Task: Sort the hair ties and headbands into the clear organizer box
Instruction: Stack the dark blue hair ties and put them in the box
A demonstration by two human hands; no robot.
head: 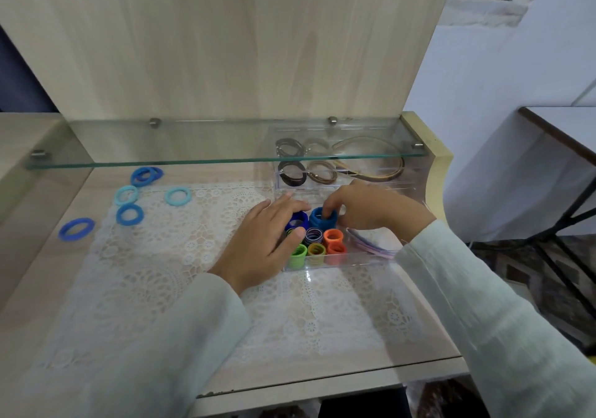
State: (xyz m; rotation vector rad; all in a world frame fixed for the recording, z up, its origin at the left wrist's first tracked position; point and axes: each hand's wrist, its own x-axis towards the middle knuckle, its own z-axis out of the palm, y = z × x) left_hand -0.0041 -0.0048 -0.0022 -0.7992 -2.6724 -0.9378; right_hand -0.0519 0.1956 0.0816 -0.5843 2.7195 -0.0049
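The clear organizer box (pixel 351 261) sits at the right of the table. Its near part holds rolled stacks of ties: green (pixel 297 255), olive (pixel 316 251), orange (pixel 335 241), purple (pixel 314 235) and dark blue (pixel 298 219). My right hand (pixel 364 209) grips a stack of blue hair ties (pixel 322 219) inside the box, fingers curled over its top. My left hand (pixel 267 240) rests against the box's left side, fingers touching the dark blue stack. Several loose blue and light blue hair ties (pixel 129 214) lie at the far left. Black and brown ties (pixel 292 172) and a tan headband (pixel 383 172) fill the far compartments.
A glass shelf (pixel 193 159) hangs over the back of the table, above the box's far end. A white lace cloth (pixel 161 272) covers the wooden tabletop. A thin purple headband (pixel 374 246) lies in the box's right compartment. A second table (pixel 561 127) stands at the right.
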